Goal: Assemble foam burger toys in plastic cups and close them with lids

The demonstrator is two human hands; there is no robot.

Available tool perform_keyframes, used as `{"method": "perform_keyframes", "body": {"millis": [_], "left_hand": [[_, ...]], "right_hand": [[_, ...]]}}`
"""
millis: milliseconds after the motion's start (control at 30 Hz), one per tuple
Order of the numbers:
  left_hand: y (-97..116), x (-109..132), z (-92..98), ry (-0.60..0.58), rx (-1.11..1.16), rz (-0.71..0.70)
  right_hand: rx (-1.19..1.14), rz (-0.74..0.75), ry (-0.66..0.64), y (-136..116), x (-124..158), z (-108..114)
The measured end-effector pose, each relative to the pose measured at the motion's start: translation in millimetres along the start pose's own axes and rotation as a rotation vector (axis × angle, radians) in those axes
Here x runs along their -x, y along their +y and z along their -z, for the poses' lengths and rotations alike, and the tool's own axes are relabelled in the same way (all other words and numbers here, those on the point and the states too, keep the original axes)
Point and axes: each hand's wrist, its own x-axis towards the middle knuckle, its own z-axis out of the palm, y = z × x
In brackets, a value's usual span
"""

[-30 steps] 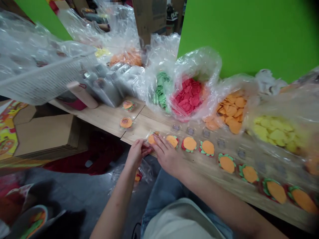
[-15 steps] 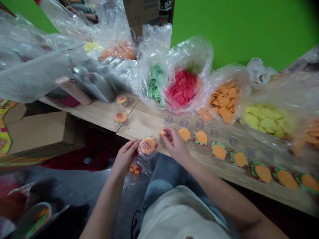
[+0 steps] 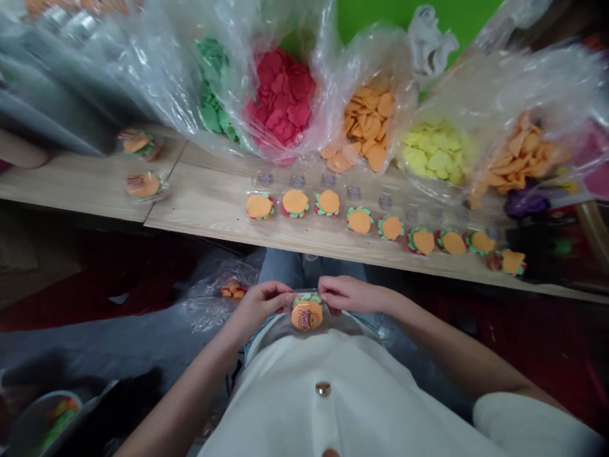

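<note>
Wooden tabletop (image 3: pixel 204 212) is lying apart, its edge bordering a gap — left hand (image 3: pixel 263 304) and right hand (image 3: pixel 348 294) are pinching a packaged burger (image 3: pixel 307 313).

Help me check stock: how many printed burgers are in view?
3: held burger, between left hand and right hand; near burger and far burger, on the table at left. More may be hidden.

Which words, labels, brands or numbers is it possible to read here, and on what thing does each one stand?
No text can be read.
Held burger pack: printed label, too blurred.
Front left burger pack: mark too small, blurred.
Back left burger pack: mark too small, blurred.
</note>
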Motion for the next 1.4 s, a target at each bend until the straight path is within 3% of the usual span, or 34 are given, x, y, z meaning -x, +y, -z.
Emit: {"method": "perform_keyframes", "body": {"millis": [167,400,533,800,1000,1167,1400], "left_hand": [[10.1,3.1,-8.1,-0.032,-0.132,-0.047],[12.7,4.2,-13.0,-0.08,-0.337,-0.118],[20.0,3.0,-7.2,-0.165,-0.445,-0.224],[19.4,0.0,-0.6,-0.176,-0.467,-0.261],[20.4,6.3,0.6,-0.142,-0.512,-0.334],[23.4,5.7,2.2,-0.197,-0.494,-0.301],[14.6,3.6,-12.4,-0.073,-0.237,-0.093]], "right_hand": [[0.175,0.044,0.213,3.1,9.8,-16.2],[-0.144,0.037,0.252,24.3,9.0,-35.7],[-0.096,0.078,0.25,21.5,11.1,-29.8],[0.176,0.056,0.291,0.2,19.0,-14.4],[0.093,0.071,0.355,-1.6,15.8,-13.9],[0.18,0.066,0.289,-5.4,17.7,-6.9],[0.223,0.045,0.28,4.3,19.6,-15.2]]}}
